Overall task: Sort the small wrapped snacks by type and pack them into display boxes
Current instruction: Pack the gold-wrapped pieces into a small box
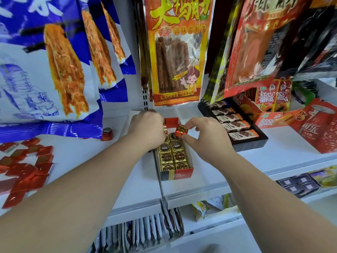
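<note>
A narrow red, black and gold display box (pixel 182 175) stands on the white shelf at centre, with two rows of gold-wrapped snacks (pixel 174 156) lying flat inside. Over the box's far end, my right hand (pixel 206 136) pinches a red-wrapped snack (pixel 181 132) between thumb and fingertips. My left hand (pixel 147 129) is closed at the box's far left corner, with gold wrappers (pixel 165 129) showing at its fingers. Several loose red-wrapped snacks (pixel 27 161) lie in a heap at the far left of the shelf. One red snack (pixel 107 133) sits alone near the blue bags.
A black tray of brown wafer bars (pixel 235 123) stands right of the box, with red cartons (pixel 317 125) beyond. Large snack bags hang above: blue and white (pixel 45 61) on the left, orange (pixel 176 52) in the middle. The lower shelf (pixel 209 216) holds more packets.
</note>
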Demonstrator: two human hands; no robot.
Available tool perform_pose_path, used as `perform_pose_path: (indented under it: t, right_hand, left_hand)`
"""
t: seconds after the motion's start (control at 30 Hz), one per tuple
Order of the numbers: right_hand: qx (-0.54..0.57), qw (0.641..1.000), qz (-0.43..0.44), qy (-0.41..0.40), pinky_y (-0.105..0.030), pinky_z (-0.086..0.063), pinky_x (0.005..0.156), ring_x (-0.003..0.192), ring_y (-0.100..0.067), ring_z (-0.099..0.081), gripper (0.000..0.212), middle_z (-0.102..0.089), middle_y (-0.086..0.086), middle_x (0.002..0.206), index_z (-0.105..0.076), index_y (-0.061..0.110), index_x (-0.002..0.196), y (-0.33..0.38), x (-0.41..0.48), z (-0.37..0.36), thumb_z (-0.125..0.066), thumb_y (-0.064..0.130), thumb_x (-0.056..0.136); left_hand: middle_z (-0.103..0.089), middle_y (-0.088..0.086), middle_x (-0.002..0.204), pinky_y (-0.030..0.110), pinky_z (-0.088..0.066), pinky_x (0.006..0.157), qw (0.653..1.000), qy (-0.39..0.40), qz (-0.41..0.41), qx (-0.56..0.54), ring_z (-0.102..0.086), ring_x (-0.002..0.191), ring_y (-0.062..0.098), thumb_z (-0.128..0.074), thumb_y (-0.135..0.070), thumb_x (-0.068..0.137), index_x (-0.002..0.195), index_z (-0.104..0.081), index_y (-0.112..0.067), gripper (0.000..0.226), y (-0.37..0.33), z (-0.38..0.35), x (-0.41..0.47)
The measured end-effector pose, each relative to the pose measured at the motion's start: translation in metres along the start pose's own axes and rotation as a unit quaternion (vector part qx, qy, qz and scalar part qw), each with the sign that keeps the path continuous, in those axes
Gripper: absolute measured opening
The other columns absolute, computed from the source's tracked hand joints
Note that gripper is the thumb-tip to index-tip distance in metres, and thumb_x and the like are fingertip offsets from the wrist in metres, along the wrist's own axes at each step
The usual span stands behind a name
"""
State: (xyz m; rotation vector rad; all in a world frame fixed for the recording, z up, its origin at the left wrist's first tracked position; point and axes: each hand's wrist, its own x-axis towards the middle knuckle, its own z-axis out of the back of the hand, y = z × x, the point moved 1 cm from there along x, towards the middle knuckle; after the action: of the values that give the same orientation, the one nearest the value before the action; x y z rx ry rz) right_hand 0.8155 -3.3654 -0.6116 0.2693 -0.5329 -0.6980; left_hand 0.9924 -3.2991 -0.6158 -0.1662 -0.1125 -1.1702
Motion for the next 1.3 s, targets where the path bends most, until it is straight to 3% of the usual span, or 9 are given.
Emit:
perform_pose_path:
  t: [0.17,0.4,0.53,0.7,0.83,0.97,1.13,1.3]
  right_hand:
    - [-0.001,1.000,0.001,0.003,-0.034,-0.048,0.076,0.095,-0.015,-0.057,0.024,-0.069,0.011,0.102,-0.070,0.026,0.104,-0.002,-0.001,0.000,-0.073,0.038,0.084]
    - [0.005,1.000,-0.012,-0.004,-0.031,-0.046,0.072,0.095,-0.016,-0.058,0.022,-0.069,0.011,0.103,-0.070,0.027,0.103,-0.001,0.009,-0.005,-0.074,0.037,0.084]
    - [-0.017,1.000,-0.008,-0.004,-0.034,-0.048,0.075,0.097,-0.020,-0.057,0.023,-0.070,0.007,0.103,-0.071,0.026,0.105,0.004,0.025,-0.007,-0.074,0.036,0.084]
    - [-0.073,0.997,-0.004,0.025,-0.041,-0.053,0.079,0.099,-0.025,-0.057,0.015,-0.072,0.005,0.097,-0.073,0.031,0.098,0.010,0.039,-0.022,-0.073,0.029,0.083]
    - [-0.076,0.997,-0.018,0.023,-0.040,-0.055,0.074,0.095,-0.025,-0.058,0.017,-0.072,0.003,0.092,-0.076,0.029,0.090,0.007,0.046,-0.032,-0.065,0.018,0.085]
    - [-0.084,0.995,0.029,0.036,-0.039,-0.055,0.071,0.089,-0.029,-0.059,0.013,-0.065,-0.003,0.094,-0.079,0.027,0.082,0.004,0.045,-0.039,-0.071,0.017,0.078]
    - [-0.057,0.997,-0.010,0.053,-0.039,-0.045,0.095,0.110,-0.031,-0.052,0.024,-0.057,-0.004,0.119,-0.075,0.030,0.105,-0.001,0.039,-0.035,-0.065,0.024,0.085]
    - [-0.038,0.995,-0.031,0.082,-0.045,-0.046,0.097,0.117,-0.032,-0.048,0.034,-0.055,-0.002,0.129,-0.064,0.034,0.125,-0.003,0.034,-0.032,-0.058,0.031,0.091]
  left_hand:
    - [-0.057,0.002,0.091,0.037,-0.048,0.074,0.999,0.004,-0.028,0.038,-0.056,0.087,0.024,-0.059,-0.033,0.086,0.100,-0.072,-0.021,0.022,0.005,0.001,-0.003]
    - [-0.054,-0.002,0.119,0.043,-0.035,0.099,0.992,0.064,-0.104,0.037,-0.043,0.116,0.024,-0.043,-0.059,0.091,0.119,-0.068,-0.029,0.048,0.011,0.020,-0.026]
    - [-0.050,-0.007,0.130,0.042,-0.033,0.100,0.989,0.069,-0.120,0.047,-0.040,0.119,0.020,-0.033,-0.068,0.080,0.126,-0.063,-0.029,0.067,0.020,0.022,-0.047]
    - [-0.041,-0.004,0.146,0.043,-0.031,0.106,0.994,0.059,-0.095,0.015,-0.036,0.128,0.022,-0.012,-0.071,0.083,0.145,-0.043,-0.023,0.084,0.020,0.011,-0.063]
    - [-0.038,-0.007,0.147,0.041,-0.029,0.104,0.995,0.047,-0.085,0.004,-0.034,0.128,0.020,-0.004,-0.073,0.080,0.147,-0.040,-0.024,0.091,0.024,0.008,-0.066]
    - [-0.039,-0.008,0.146,0.040,-0.029,0.103,0.996,0.047,-0.080,-0.003,-0.033,0.126,0.019,-0.003,-0.075,0.077,0.147,-0.040,-0.026,0.093,0.027,0.010,-0.068]
    - [-0.038,-0.007,0.148,0.041,-0.029,0.103,0.996,0.054,-0.073,-0.014,-0.034,0.127,0.020,-0.012,-0.074,0.082,0.147,-0.041,-0.026,0.086,0.027,0.011,-0.068]
    - [-0.040,-0.007,0.148,0.041,-0.029,0.103,0.996,0.053,-0.069,-0.019,-0.034,0.127,0.020,-0.020,-0.071,0.083,0.146,-0.043,-0.025,0.081,0.025,0.011,-0.068]
